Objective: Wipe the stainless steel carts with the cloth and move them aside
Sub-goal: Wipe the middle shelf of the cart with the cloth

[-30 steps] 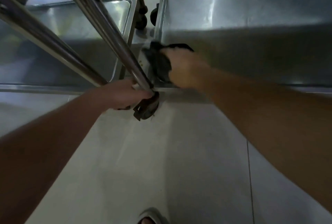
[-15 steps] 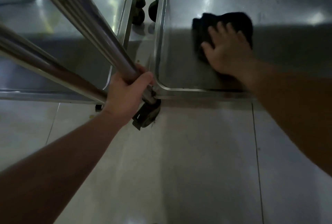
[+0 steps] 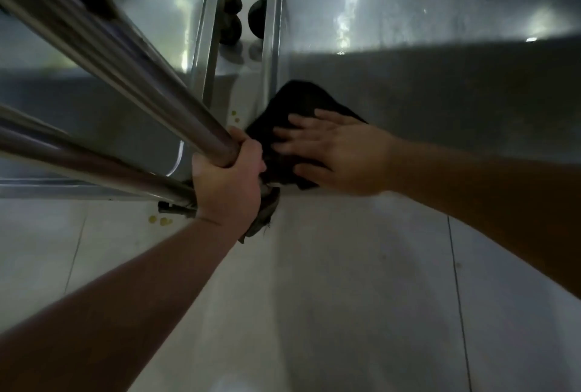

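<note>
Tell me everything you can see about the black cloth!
The cloth is dark, soft-looking and crumpled, lying on the near left corner of the right cart's bottom shelf. The right hand presses flat on it with straight fingers, covering its middle. The left hand, gripping the cart's post, hides its left edge.

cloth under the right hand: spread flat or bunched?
Bunched. The black cloth lies in an uneven, humped wad on the cart shelf, with the right hand pressing on it, fingers straight.

Black cloth (image 3: pixel 292 105) on silver cart (image 3: pixel 440 77) (floor (image 3: pixel 345 297) pale grey).
</note>
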Motion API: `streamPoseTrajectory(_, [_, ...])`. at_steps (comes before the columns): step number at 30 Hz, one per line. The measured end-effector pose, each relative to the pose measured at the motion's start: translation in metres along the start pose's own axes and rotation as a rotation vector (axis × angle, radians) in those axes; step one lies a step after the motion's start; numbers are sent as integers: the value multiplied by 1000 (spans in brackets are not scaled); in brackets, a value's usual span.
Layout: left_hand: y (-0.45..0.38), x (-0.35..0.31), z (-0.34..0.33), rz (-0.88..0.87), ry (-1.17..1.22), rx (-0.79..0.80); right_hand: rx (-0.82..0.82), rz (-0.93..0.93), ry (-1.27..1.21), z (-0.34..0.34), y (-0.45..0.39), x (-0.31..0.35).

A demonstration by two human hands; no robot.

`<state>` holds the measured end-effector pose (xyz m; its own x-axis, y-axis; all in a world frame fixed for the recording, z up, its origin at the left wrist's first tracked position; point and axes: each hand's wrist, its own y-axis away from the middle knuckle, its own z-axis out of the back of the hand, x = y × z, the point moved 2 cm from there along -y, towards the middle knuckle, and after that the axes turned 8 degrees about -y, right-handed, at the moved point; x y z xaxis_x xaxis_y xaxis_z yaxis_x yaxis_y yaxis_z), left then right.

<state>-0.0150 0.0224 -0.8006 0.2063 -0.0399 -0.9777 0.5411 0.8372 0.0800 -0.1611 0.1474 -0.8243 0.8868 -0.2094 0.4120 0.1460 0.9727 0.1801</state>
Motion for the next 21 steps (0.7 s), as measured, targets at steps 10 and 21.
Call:
streamPoseTrajectory(10, [1,1,3,35,-69,-46,-179,-553,-136,43,-75,-62])
streamPoseTrajectory(21, [5,-12,2,-2,-87,-10,-142,-264,-105,-13,-18,26])
